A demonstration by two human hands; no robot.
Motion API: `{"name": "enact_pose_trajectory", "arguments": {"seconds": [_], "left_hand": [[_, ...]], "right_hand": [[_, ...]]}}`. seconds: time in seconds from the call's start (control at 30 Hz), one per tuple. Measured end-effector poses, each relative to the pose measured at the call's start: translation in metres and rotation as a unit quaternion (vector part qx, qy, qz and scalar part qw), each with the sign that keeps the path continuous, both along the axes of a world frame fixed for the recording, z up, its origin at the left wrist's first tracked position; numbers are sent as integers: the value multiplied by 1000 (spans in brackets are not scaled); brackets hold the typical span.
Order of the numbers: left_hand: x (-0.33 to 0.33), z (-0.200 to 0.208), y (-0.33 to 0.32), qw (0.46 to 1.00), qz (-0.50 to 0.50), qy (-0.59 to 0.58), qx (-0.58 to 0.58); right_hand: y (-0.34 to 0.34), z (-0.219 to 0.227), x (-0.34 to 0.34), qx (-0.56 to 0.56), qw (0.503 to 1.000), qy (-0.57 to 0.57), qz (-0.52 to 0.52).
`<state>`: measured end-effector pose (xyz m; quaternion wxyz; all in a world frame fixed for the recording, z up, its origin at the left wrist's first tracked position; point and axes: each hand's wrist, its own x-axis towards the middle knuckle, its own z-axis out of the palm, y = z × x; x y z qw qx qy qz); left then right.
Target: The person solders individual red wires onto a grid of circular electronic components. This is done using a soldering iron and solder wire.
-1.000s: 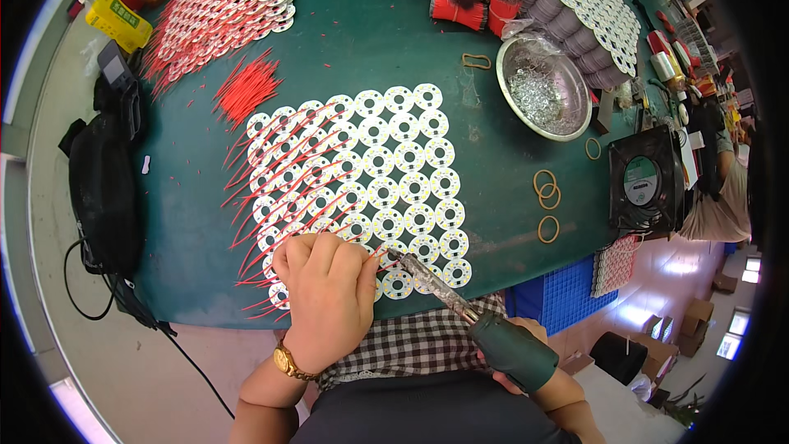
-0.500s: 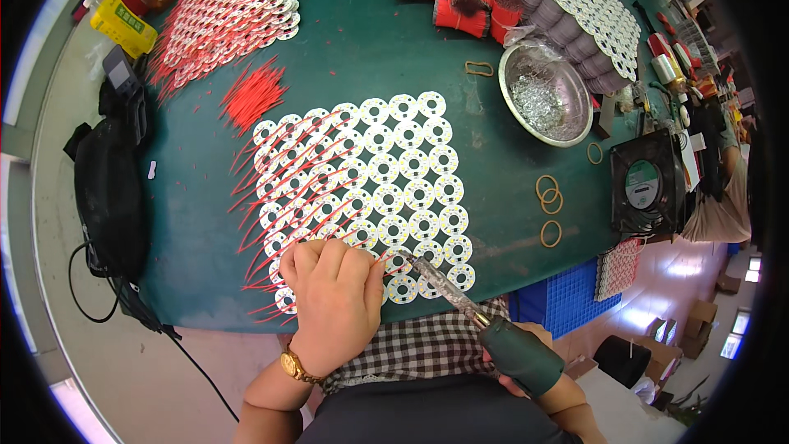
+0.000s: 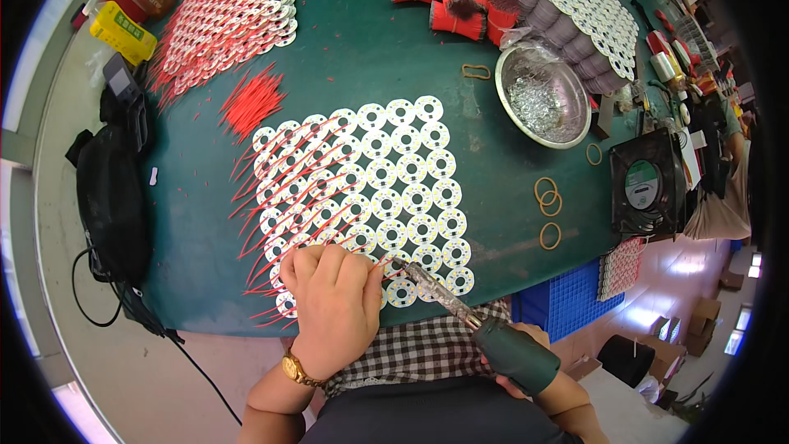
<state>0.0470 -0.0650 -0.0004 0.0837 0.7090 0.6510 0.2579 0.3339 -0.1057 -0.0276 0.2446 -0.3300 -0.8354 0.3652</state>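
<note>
A panel of round white LED boards (image 3: 411, 166) lies on the green table, with thin red wires (image 3: 288, 197) slanting across its left part. Over the panel's lower edge rests my left hand (image 3: 335, 292), its fingers closed and pinching a red wire whose end shows by the thumb. My right hand (image 3: 526, 337) is wrapped round the green handle of a soldering iron (image 3: 514, 353). The iron's tip meets the board beside that wire end; whether it touches the wire is too small to tell. A loose pile of red wires (image 3: 253, 103) lies beyond the panel.
Far left is a wired panel stack (image 3: 234, 20); far right, bundled red wires (image 3: 456, 0) and a stack of bare panels (image 3: 575, 12). A metal bowl (image 3: 542, 103), rubber bands (image 3: 550, 236) and a black fan (image 3: 648, 181) stand rightward. A black bag (image 3: 111, 197) sits left.
The soldering iron's tip has shifted slightly left and toward me. My left hand keeps nearly the same place, and the view has moved a little.
</note>
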Motion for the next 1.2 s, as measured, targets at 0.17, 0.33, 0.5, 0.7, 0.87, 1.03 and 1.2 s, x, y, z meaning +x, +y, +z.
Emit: {"name": "enact_pose_trajectory", "arguments": {"seconds": [0.17, 0.33, 0.5, 0.7, 0.87, 1.03, 1.2], "left_hand": [[-1, 1, -1, 1000, 4, 6, -5], [-1, 3, 1, 1000, -5, 5, 5], [-5, 8, 2, 1000, -18, -6, -4], [-13, 22, 11, 997, 35, -63, 30], [-1, 24, 18, 983, 9, -183, -18], [4, 11, 21, 986, 44, -150, -52], [5, 10, 24, 993, 31, -103, -47]], "right_hand": [[-5, 5, -6, -38, 997, -34, -54], [-5, 7, 3, -112, 993, -9, -45], [-9, 2, 6, -103, 990, -58, -80], [-5, 7, 0, -144, 985, -48, -76], [-6, -2, -6, -317, 926, -52, -198], [4, -2, -8, -146, 983, -28, -106], [-5, -9, -3, -156, 984, -26, -76]]}}
